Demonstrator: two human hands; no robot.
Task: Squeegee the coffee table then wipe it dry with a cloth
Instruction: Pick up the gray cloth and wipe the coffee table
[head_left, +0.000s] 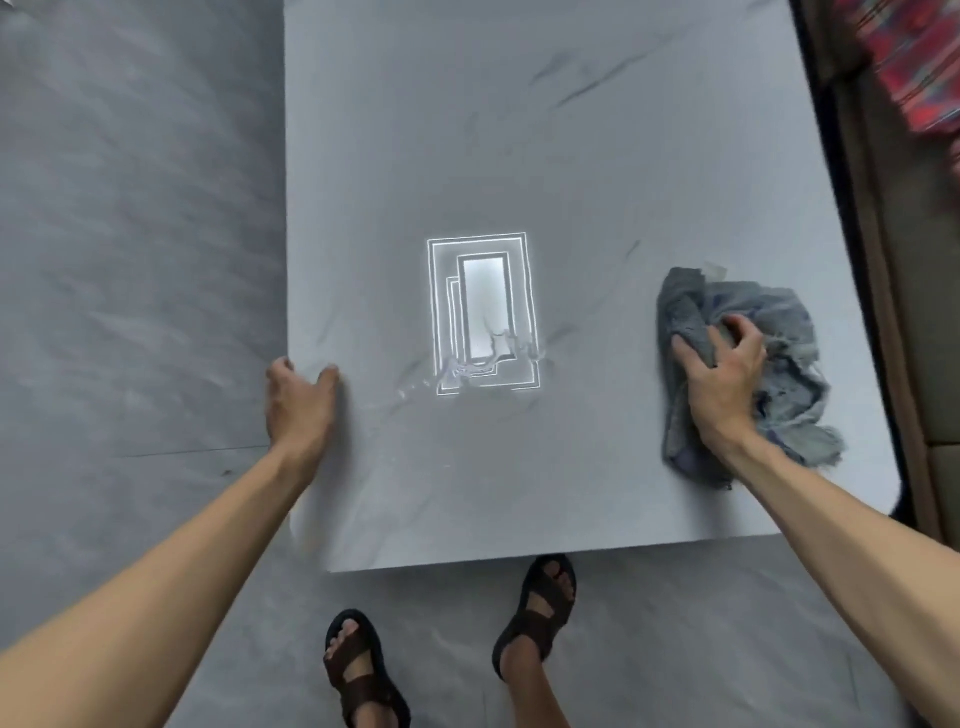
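Your right hand (722, 374) presses a crumpled blue-grey cloth (779, 374) onto the coffee table's tabletop (519, 130), right of centre in the frame, fingers curled and its grip closed on a fold of the fabric. Your left hand (298, 405) rests at the tabletop's left edge, lower left of centre, thumb on the surface and fingers over the rim, bracing rather than holding anything. No squeegee is in view, so this looks like the drying stage.

A smear of water (467, 371) glistens at mid-frame, where the reflection of a ceiling light (483, 312) breaks up along its lower edge, with droplets trailing toward your left hand. To dry well, flatten the cloth under your palm so more of it touches, then sweep it leftward through that wet patch in overlapping passes. Keep the left hand steadying the edge, and turn to a drier fold once the fabric seems soaked.
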